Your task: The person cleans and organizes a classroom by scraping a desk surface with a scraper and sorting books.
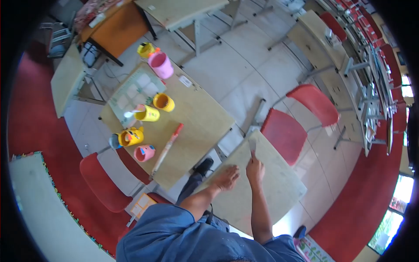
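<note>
My right hand (255, 170) is closed around a scraper (252, 145), its flat metal blade pointing away from me over the pale desk top (275, 179). Most of the handle is hidden in the fist. My left hand (228, 178) rests palm down on the left part of the same desk top, fingers loosely bent and apart from the scraper. Faint scuffs and smudges mark the desk's surface.
Left of me, another desk (196, 122) carries several yellow and pink cups, including a pink cup (161, 65), a patterned board (135, 91) and a long red-and-white stick (166, 150). Red chairs (284, 135) stand just beyond my desk. More desks (323, 39) line the right.
</note>
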`<state>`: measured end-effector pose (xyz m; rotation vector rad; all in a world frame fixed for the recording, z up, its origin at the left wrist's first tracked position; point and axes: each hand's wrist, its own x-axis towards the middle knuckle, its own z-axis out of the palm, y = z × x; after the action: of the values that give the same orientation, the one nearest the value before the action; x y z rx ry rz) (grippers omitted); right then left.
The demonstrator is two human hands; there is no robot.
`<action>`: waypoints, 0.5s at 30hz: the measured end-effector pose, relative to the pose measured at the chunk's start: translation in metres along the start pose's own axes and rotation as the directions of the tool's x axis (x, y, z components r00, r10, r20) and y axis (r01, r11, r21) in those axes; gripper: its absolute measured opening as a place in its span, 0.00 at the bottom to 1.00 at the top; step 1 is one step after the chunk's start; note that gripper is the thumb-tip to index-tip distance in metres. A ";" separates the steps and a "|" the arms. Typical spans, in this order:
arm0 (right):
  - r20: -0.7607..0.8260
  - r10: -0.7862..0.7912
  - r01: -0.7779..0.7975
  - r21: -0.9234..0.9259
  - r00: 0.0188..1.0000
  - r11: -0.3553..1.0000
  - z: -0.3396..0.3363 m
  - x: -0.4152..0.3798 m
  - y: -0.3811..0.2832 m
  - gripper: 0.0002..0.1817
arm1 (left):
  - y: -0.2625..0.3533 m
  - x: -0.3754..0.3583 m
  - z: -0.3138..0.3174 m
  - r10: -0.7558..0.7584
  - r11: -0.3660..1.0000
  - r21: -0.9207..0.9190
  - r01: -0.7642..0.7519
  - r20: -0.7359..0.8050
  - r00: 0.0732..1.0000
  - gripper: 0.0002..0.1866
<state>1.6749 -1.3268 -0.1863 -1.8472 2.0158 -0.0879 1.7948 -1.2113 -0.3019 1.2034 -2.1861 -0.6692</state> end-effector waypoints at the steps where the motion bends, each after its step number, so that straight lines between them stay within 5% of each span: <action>1: 0.017 -0.012 0.012 -0.005 1.000 1.000 0.003 -0.027 0.006 0.21 | -0.002 0.000 -0.005 0.005 1.000 0.004 -0.005 -0.014 1.000 0.17; 3: 0.149 0.085 -0.077 -0.059 0.985 0.995 0.007 -0.082 0.010 0.21 | -0.010 -0.003 -0.008 0.028 0.998 -0.053 -0.030 -0.027 0.999 0.17; 5: 0.099 0.004 0.004 -0.086 0.995 0.996 0.006 -0.096 0.010 0.21 | -0.021 -0.019 -0.009 0.004 0.994 -0.110 -0.009 -0.049 0.999 0.18; 8: 0.151 -0.035 0.061 -0.170 0.988 0.984 0.002 -0.069 0.005 0.21 | -0.009 -0.064 -0.043 -0.511 0.859 0.029 0.511 0.008 0.859 0.23; 9: 0.124 -0.063 0.081 -0.154 0.990 0.985 0.010 -0.042 0.006 0.21 | -0.010 -0.083 -0.059 -0.438 0.886 0.056 0.461 -0.231 0.869 0.27; 10: 0.098 -0.082 0.096 -0.142 0.992 0.985 0.014 -0.031 0.012 0.21 | -0.010 -0.114 -0.046 -0.529 0.808 0.070 0.585 -0.352 0.772 0.29; 11: 0.110 -0.058 0.072 -0.127 0.992 0.989 0.009 -0.043 0.014 0.21 | 0.001 -0.132 -0.043 -0.651 0.698 0.108 0.708 -0.318 0.690 0.29; 12: 0.118 -0.039 0.051 -0.105 0.992 0.993 -0.001 -0.057 0.007 0.21 | 0.016 -0.141 -0.048 -0.796 0.598 -0.053 0.800 -0.153 0.585 0.25; 14: 0.187 0.010 0.010 -0.107 0.982 0.994 0.002 -0.106 0.005 0.20 | 0.033 -0.145 -0.048 -0.895 0.439 0.067 0.896 -0.058 0.443 0.20; 15: 0.234 0.055 -0.024 -0.133 0.971 0.991 0.005 -0.146 0.011 0.20 | 0.037 -0.152 -0.049 -0.888 0.445 0.077 0.892 -0.092 0.450 0.19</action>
<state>1.6730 -1.1829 -0.1572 -1.7965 1.9291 0.2691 1.8737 -1.0699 -0.2761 2.4545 -1.3816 -0.8923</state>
